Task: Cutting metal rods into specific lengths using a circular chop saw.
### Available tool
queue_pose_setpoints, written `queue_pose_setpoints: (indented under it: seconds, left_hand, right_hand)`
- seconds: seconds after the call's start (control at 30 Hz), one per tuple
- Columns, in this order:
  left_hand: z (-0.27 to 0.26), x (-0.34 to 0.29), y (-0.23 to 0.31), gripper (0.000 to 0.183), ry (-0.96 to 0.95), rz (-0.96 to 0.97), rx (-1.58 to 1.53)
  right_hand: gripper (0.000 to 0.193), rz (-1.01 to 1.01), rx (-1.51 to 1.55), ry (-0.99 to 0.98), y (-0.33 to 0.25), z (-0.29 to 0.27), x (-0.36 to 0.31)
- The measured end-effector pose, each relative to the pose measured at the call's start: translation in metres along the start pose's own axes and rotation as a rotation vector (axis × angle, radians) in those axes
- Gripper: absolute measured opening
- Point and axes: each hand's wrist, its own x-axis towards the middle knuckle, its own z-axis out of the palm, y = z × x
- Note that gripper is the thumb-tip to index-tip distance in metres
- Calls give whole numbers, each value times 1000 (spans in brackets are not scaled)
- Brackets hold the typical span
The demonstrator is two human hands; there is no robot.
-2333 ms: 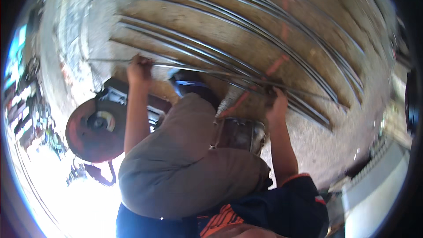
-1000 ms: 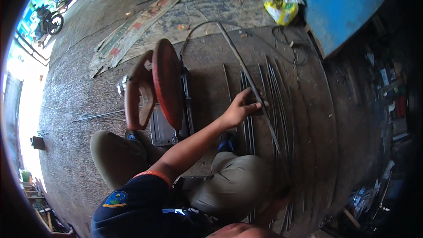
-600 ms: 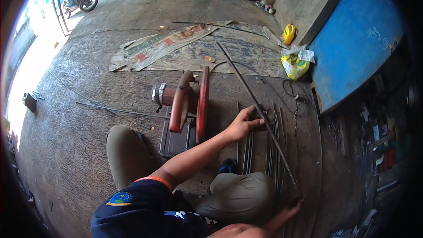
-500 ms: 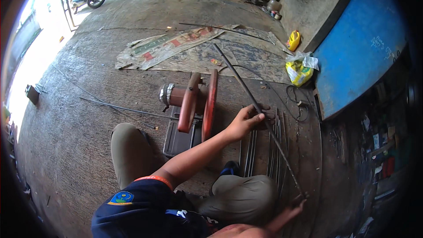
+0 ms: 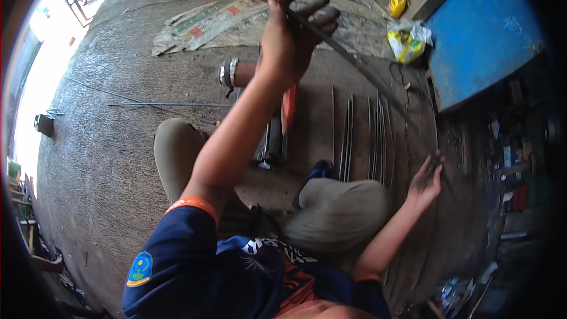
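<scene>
A long thin dark metal rod (image 5: 360, 66) slants across the view, its upper end running out past the top edge. My left hand (image 5: 289, 41) is raised and holds it between the thumb and the stretched fingers. Lower right, my right hand (image 5: 426, 182) is off the rod's blurred lower end, fingers apart and holding nothing. Behind my left forearm stands a chop saw (image 5: 288, 112) with a red guard and a reddish-brown motor; my arm hides much of it. Several similar rods (image 5: 347, 136) lie side by side on the floor beyond my bent knee.
Two thin rods (image 5: 171, 104) lie on the floor left of the saw. A worn printed sheet (image 5: 207, 29) spreads beyond it. Right of that are a yellow bag (image 5: 406, 46), a yellow bottle (image 5: 397, 4) and a blue panel (image 5: 478, 35). Clutter (image 5: 514, 201) lines the right side.
My left hand has risen up and to the left with the rod. My right hand has moved up and let go of the rod's lower end. The view has shifted.
</scene>
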Motion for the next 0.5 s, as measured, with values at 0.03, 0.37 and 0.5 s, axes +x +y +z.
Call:
queue_pose_setpoints:
  seconds: [0.03,0.37,0.5]
  left_hand:
    - [4,-2,-5,69,13,-33,-10]
    - [-27,-41,-191,39,285,-450,214]
    - [-90,-97,-289,28,428,-716,264]
  right_hand:
    - [35,-6,-20,31,-6,-11,2]
    - [40,311,-535,369,7,-223,-56]
    - [40,345,-637,358,19,-249,-35]
